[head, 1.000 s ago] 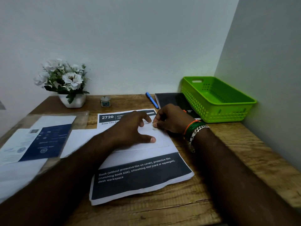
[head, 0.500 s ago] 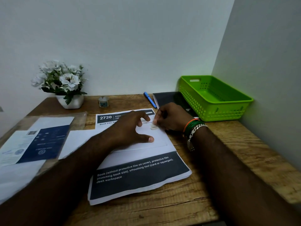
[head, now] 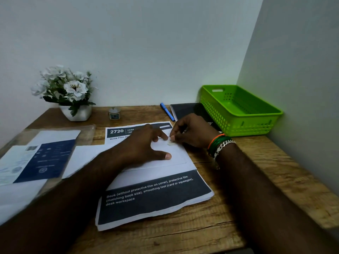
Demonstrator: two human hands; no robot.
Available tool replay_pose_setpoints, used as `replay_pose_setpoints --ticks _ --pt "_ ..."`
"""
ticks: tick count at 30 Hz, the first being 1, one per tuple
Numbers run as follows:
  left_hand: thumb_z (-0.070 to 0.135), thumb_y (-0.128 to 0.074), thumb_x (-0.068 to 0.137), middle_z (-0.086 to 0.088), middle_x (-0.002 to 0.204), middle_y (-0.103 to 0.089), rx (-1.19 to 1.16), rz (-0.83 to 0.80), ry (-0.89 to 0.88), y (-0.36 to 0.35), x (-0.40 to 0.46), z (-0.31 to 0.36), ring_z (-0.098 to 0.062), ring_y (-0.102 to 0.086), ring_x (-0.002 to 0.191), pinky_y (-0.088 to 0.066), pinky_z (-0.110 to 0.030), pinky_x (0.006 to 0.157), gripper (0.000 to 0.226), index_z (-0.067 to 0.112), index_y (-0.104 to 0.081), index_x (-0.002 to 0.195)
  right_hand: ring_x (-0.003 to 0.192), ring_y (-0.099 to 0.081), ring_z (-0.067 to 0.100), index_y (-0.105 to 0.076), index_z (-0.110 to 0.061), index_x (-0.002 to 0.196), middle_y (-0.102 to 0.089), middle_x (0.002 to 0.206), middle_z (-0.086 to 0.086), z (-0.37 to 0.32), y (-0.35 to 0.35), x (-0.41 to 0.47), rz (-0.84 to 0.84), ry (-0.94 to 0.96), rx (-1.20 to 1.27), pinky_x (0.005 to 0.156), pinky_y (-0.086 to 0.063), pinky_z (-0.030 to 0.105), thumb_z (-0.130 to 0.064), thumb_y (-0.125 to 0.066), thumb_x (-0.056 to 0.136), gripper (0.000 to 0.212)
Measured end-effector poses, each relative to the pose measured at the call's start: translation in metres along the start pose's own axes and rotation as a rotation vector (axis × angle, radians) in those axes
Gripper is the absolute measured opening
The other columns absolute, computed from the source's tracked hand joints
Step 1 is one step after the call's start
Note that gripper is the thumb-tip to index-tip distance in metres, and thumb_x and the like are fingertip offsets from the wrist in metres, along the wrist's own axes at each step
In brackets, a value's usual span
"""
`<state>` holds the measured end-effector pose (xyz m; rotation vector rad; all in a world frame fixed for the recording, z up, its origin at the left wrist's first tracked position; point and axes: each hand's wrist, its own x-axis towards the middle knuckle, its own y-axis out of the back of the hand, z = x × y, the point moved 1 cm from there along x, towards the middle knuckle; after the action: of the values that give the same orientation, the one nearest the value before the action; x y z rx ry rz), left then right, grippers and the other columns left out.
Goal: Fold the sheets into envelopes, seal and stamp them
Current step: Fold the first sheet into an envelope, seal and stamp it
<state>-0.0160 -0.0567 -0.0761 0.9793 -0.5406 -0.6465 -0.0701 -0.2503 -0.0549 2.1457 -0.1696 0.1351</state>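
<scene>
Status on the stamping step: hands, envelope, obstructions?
Left hand flat, pinning the white envelope. Right hand fingertips on a small stamp at the envelope's upper right. Nothing blocking; pen lies behind.

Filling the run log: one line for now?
step: stamping | left hand: flat on envelope | right hand: pressing stamp

You had a printed sheet (head: 154, 197) under your hands, its header just left of your pinch read "2720" and "Book Film Ap…", its dark band nearer you read "Book (without protective film on cover), protective film (matching book size), smoothing tool (card or squeegee), desk workspace".
</scene>
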Motion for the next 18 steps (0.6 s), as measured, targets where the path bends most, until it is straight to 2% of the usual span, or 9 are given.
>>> replay_pose_setpoints --ticks 3,7,9,11,15,18 --pt "0.056 -0.082 0.073 0.012 0.106 -0.051 0.002 -0.002 -0.005 0.000 0.001 -0.001 0.005 -0.047 0.088 -0.036 -0.013 0.071 0.061 0.038 -0.063 0.127 0.068 -0.063 -0.002 -0.081 -0.022 0.083 -0.074 0.076 -0.006 -0.004 -0.007 -0.001 0.002 -0.003 -0.047 0.060 -0.041 0.005 -0.019 -0.084 0.079 0.005" --pt "0.057 -0.081 0.074 0.011 0.108 -0.051 0.010 0.003 -0.007 -0.002 0.001 -0.001 0.006 -0.045 0.088 -0.036 -0.022 0.076 0.061 0.037 -0.062 0.128 0.075 -0.068 0.006 -0.077 -0.028 0.070 -0.073 0.072 -0.009 -0.005 -0.016 0.003 0.091 -0.095 -0.074 0.075 -0.057 0.027 -0.026 -0.082 0.074 0.007" --pt "0.056 -0.081 0.074 0.011 0.108 -0.052 0.010 0.003 -0.012 -0.002 0.001 -0.001 0.006 -0.045 0.089 -0.035 -0.026 0.081 0.062 0.035 -0.062 0.128 0.073 -0.069 0.009 -0.075 -0.026 0.065 -0.072 0.067 -0.008 -0.008 -0.020 0.003 0.147 -0.166 -0.068 0.075 -0.060 0.032 -0.030 -0.079 0.068 0.006" --pt "0.055 -0.082 0.074 0.011 0.108 -0.052 -0.002 0.005 -0.008 -0.002 0.000 -0.001 0.002 -0.047 0.089 -0.035 -0.026 0.082 0.061 0.034 -0.062 0.128 0.070 -0.069 0.011 -0.075 -0.024 0.066 -0.071 0.065 -0.007 -0.010 -0.023 0.003 0.173 -0.226 -0.059 0.072 -0.060 0.033 -0.034 -0.075 0.064 0.010" --pt "0.053 -0.083 0.074 0.009 0.110 -0.053 -0.009 0.005 0.000 -0.002 -0.001 0.000 -0.007 -0.048 0.099 -0.037 -0.025 0.084 0.063 0.031 -0.061 0.129 0.076 -0.070 0.015 -0.074 -0.024 0.076 -0.073 0.074 -0.005 -0.009 -0.029 0.007 0.224 -0.291 -0.062 0.076 -0.060 0.036 -0.043 -0.065 0.064 0.024" --pt "0.053 -0.082 0.074 0.008 0.112 -0.054 -0.003 -0.001 0.008 -0.001 -0.001 0.001 -0.009 -0.049 0.102 -0.039 -0.026 0.085 0.063 0.031 -0.061 0.129 0.076 -0.070 0.017 -0.073 -0.022 0.074 -0.072 0.074 -0.003 -0.007 -0.030 0.009 0.246 -0.291 -0.075 0.074 -0.060 0.034 -0.038 -0.066 0.068 0.019"
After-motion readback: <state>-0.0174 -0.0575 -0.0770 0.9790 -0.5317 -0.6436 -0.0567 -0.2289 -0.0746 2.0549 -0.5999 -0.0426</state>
